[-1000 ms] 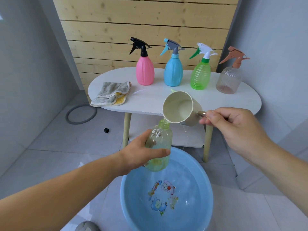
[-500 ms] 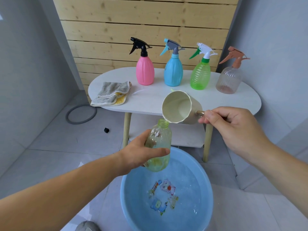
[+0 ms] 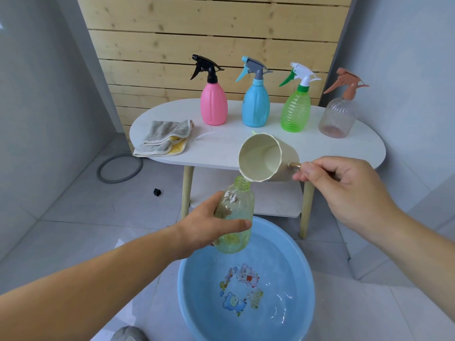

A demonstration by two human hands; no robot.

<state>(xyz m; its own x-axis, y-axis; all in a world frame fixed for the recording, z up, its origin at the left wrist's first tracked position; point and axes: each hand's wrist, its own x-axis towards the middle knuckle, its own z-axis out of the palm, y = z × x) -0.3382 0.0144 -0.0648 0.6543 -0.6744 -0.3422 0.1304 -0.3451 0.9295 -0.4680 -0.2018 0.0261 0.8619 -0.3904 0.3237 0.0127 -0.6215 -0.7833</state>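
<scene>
Above the blue basin (image 3: 299, 262), tip the cream scoop (image 3: 261, 157) slowly, its handle pinched in your right hand (image 3: 344, 185); your left hand (image 3: 204, 230) grasps the clear bottle (image 3: 237, 217) over the basin's far rim, so centre its neck (image 3: 242, 182) under the lip.

Bottle (image 3: 240, 205): translucent pale-green plastic, glossy, smooth.
Cup (image 3: 259, 157): cream plastic, matt, faceted wall.
Basin (image 3: 304, 271): blue plastic, glossy, with a printed cartoon design on its floor.
Table (image 3: 332, 153): white top, smooth, matt; legs (image 3: 187, 188) of pale wood.
Wall (image 3: 209, 33): bare pine planks, knotted, unvarnished.
Cloth (image 3: 165, 134): grey terry, looped pile, yellow reverse.
Pink sprayer (image 3: 213, 104) and blue sprayer (image 3: 256, 107): opaque plastic, satin.
Green sprayer (image 3: 295, 112) and clear sprayer (image 3: 337, 116): translucent ribbed plastic.
Floor (image 3: 73, 217): grey tile, matt.
</scene>
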